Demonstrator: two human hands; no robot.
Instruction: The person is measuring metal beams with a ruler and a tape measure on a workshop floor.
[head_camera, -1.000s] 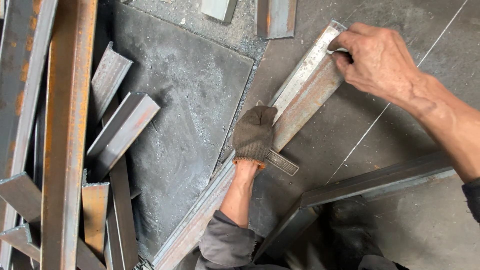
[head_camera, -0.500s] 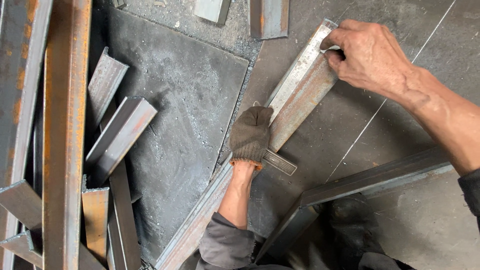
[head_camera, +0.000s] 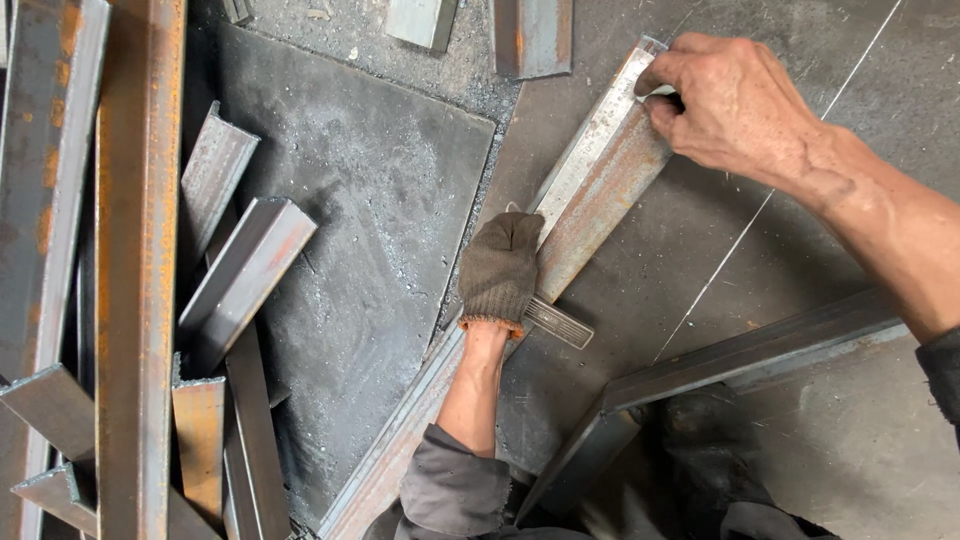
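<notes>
Angle bar (head_camera: 590, 205) lies diagonally on dark plate floor (head_camera: 370, 230), running near-left to far-right. Your gloved left hand (head_camera: 500, 272) presses down on bar at mid-length, over square's ribbed stock (head_camera: 560, 322). Your bare right hand (head_camera: 735, 105) pinches small white piece, likely chalk, at bar's far end.

Risks, judged: square slips if left pressure eases, so mark goes off line. Bare fingers near cut end: burr could cut. Loose offcuts (head_camera: 240, 270) at left, frame (head_camera: 740, 355) near right: catching hazard.

Steel offcuts (head_camera: 245, 275) lie left of the flat plate (head_camera: 380, 230), angle bar (head_camera: 590, 195) right.
</notes>
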